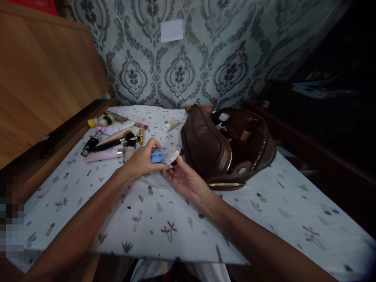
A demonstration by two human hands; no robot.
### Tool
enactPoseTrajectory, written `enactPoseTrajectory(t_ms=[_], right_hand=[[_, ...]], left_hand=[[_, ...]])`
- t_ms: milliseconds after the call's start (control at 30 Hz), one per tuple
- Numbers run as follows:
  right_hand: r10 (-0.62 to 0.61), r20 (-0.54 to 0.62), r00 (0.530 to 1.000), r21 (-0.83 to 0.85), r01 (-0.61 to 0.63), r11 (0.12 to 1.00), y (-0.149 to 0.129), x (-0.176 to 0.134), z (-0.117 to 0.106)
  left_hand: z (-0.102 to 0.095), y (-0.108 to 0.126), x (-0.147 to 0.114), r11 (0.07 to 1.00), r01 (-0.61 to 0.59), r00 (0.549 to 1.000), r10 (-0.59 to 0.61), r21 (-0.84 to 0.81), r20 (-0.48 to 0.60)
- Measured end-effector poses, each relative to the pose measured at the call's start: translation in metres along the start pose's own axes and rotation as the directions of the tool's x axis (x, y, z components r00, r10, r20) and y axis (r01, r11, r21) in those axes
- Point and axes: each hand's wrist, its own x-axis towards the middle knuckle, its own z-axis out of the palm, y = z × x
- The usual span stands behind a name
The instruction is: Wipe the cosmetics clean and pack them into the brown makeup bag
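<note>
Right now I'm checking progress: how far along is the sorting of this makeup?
Done: a few items sit inside the open brown bag. In hand: the left hand and right hand hold a blue puff and a clear compact. Left: a cluster of cosmetics and a white tube lie on the cloth.

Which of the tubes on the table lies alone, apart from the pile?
The white tube, lying next to the brown bag; the other tubes are bunched together at the table's left.

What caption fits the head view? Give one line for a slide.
Both hands, left and right, hold a blue sponge in a clear case beside an open brown bag.
</note>
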Motion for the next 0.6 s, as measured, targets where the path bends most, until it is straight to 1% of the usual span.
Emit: enactPoseTrajectory(t_ms=[100,167,200,267,367,467,600], right_hand=[[-0.032,-0.017,0.999,-0.053,0.031,0.998,0.002,0.000,0.000],[-0.053,-0.026,0.998,-0.105,0.050,0.993,0.004,0.001,-0.001],[-0.065,-0.028,0.997,-0.134,0.060,0.989,0.005,0.001,-0.002],[-0.099,-0.041,0.994,-0.205,0.088,0.975,0.007,0.002,-0.003],[-0.176,-0.071,0.982,-0.332,0.143,0.932,0.009,0.003,-0.006],[-0.215,-0.085,0.973,-0.403,0.164,0.901,0.010,0.003,-0.008],[-0.206,-0.068,0.976,-0.386,0.165,0.908,0.010,0.002,-0.006]], left_hand=[[-0.006,0.006,-0.001,0.994,-0.097,0.994,0.099,-0.045,0.049],[-0.009,0.008,-0.001,0.985,-0.136,0.988,0.143,-0.102,0.063],[-0.009,0.009,-0.002,0.981,-0.143,0.987,0.152,-0.133,0.055],[-0.009,0.008,-0.003,0.972,-0.145,0.989,0.148,-0.184,0.002],[-0.008,0.008,-0.004,0.967,-0.150,0.988,0.137,-0.208,-0.074],[-0.005,0.009,-0.004,0.964,-0.189,0.981,0.179,-0.187,-0.071],[0.001,0.013,-0.003,0.923,-0.320,0.947,0.319,-0.213,-0.041]])
